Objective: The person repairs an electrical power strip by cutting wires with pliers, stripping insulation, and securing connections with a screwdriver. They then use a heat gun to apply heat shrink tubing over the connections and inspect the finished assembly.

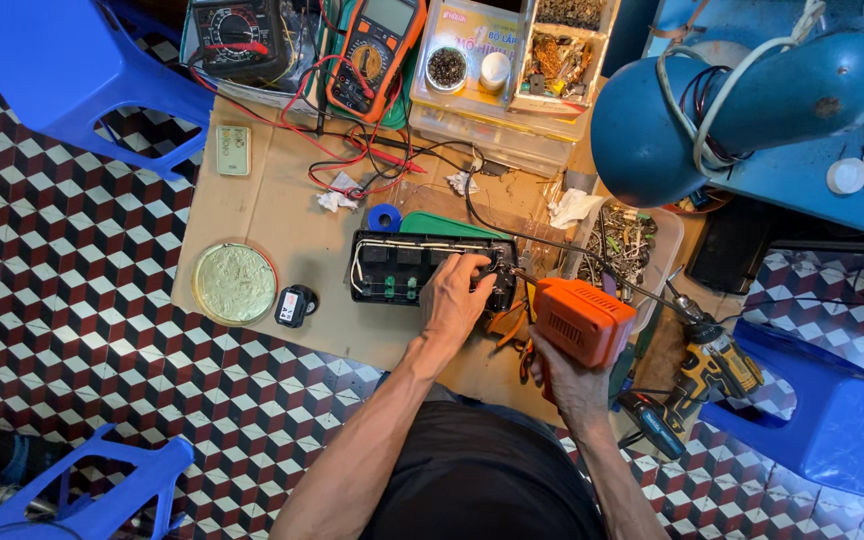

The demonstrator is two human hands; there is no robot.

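So, count first: two multimeters, a black one [235,35] and an orange one [376,50], up at 12 o'clock, three blue plastic stools [72,75], one blue lamp [742,105], one round tin of pale paste [235,284] at 9 o'clock. Dead centre on the cardboard-covered surface [272,200] sits one black open device [402,268] with white wires and green parts inside. The left hand [457,295] lies palm down on its right end, fingers spread and bent, pressing rather than gripping. The right hand [564,378], at 4 o'clock from it, is wrapped tight around the handle of one orange soldering gun [582,318], tip aimed at the device.
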